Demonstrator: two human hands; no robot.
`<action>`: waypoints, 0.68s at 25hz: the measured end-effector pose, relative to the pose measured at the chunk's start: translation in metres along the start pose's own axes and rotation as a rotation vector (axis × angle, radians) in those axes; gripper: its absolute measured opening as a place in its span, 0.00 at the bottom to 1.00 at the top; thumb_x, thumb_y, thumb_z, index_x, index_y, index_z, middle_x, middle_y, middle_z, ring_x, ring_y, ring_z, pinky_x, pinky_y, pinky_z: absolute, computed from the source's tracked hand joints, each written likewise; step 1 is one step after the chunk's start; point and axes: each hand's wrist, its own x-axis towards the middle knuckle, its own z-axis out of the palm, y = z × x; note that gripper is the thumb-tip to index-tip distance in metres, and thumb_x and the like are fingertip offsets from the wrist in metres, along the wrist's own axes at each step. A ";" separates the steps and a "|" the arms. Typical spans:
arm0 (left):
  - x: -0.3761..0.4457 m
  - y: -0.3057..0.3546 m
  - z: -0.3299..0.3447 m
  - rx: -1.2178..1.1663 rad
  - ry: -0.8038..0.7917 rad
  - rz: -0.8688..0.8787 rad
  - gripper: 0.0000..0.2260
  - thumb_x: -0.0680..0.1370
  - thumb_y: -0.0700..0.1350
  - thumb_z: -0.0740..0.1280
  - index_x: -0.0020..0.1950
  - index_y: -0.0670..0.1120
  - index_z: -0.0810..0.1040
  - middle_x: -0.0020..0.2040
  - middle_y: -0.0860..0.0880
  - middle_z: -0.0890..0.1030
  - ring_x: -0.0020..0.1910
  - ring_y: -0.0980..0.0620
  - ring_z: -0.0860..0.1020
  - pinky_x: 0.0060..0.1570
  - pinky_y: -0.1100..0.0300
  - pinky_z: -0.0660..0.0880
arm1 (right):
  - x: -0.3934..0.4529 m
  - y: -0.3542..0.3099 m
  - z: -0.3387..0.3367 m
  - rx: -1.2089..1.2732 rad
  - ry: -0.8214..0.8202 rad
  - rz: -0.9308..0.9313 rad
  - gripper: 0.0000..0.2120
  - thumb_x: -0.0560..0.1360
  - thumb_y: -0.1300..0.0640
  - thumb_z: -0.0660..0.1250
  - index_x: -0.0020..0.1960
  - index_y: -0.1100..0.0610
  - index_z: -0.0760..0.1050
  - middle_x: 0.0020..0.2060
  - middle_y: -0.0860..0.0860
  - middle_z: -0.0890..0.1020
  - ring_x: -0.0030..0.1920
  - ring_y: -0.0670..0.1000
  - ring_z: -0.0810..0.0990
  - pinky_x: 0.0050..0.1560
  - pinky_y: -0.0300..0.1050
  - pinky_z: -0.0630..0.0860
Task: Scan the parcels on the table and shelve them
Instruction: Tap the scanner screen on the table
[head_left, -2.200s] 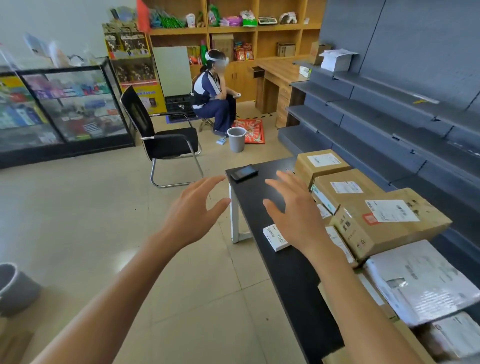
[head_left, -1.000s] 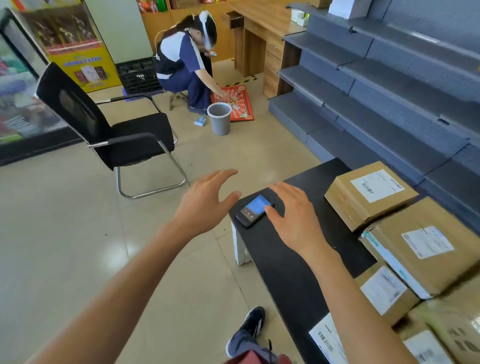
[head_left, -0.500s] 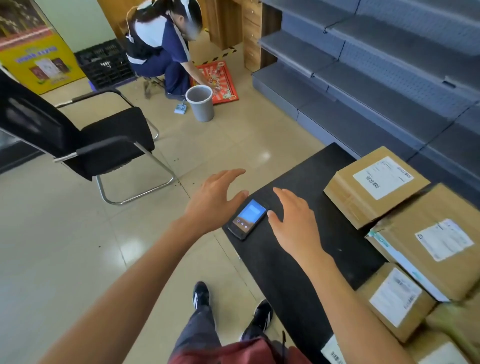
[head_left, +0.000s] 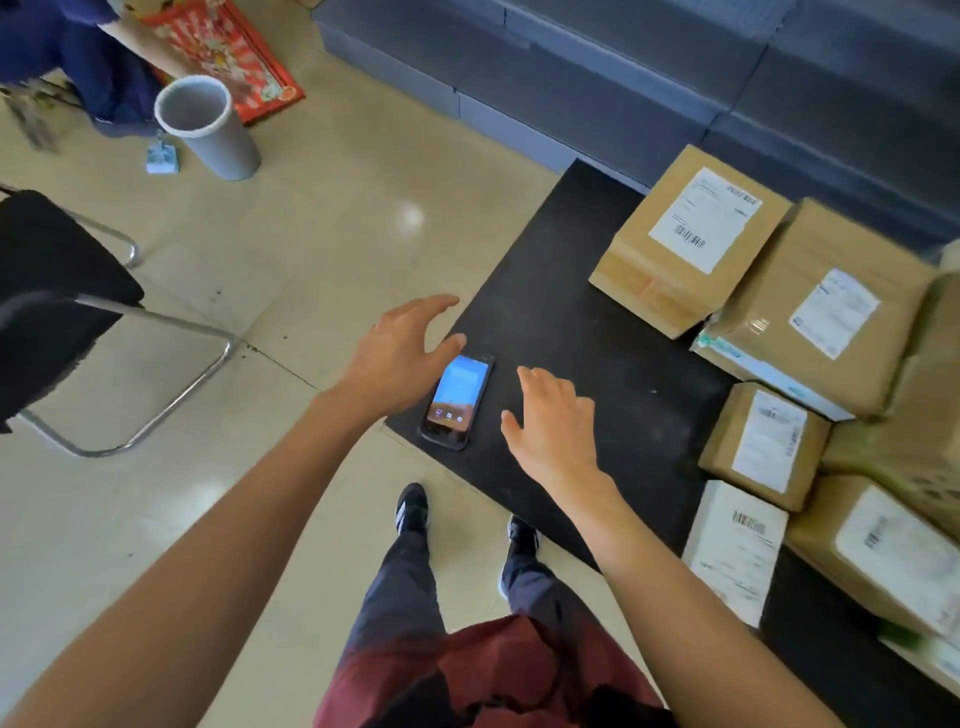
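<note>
Reaching for the scanner (head_left: 457, 400), lit, flat at the near-left corner of the bench (head_left: 587, 312). Left hand (head_left: 397, 353) and right hand (head_left: 553, 423) flank it, fingers spread, holding nothing. Parcels (head_left: 691, 239) wait unscanned at frame right. Next: grip scanner, aim at a label.

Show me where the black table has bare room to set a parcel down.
Bare black table lies between the handheld scanner near the left edge and the cardboard parcels on the right, running to the far corner. The right hand hovers over part of it. The right side is crowded with parcels packed together.
</note>
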 end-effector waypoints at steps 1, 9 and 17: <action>0.006 -0.009 0.000 -0.015 -0.006 0.007 0.22 0.82 0.54 0.66 0.76 0.53 0.71 0.72 0.52 0.76 0.70 0.50 0.73 0.66 0.55 0.69 | 0.000 -0.007 0.011 0.007 -0.017 0.033 0.30 0.80 0.42 0.62 0.78 0.54 0.62 0.72 0.52 0.72 0.68 0.56 0.72 0.59 0.57 0.71; 0.038 -0.084 0.006 -0.047 -0.138 0.069 0.21 0.81 0.52 0.67 0.74 0.53 0.73 0.69 0.51 0.78 0.67 0.49 0.76 0.65 0.51 0.73 | 0.029 -0.087 0.091 0.251 -0.168 0.428 0.49 0.72 0.32 0.66 0.80 0.59 0.52 0.72 0.54 0.63 0.69 0.57 0.65 0.58 0.62 0.70; 0.066 -0.115 0.009 0.000 -0.208 0.125 0.21 0.82 0.52 0.66 0.75 0.53 0.72 0.69 0.51 0.78 0.67 0.48 0.76 0.66 0.48 0.74 | 0.060 -0.126 0.113 0.364 -0.052 0.647 0.59 0.67 0.33 0.75 0.81 0.59 0.45 0.74 0.55 0.59 0.68 0.58 0.64 0.56 0.62 0.74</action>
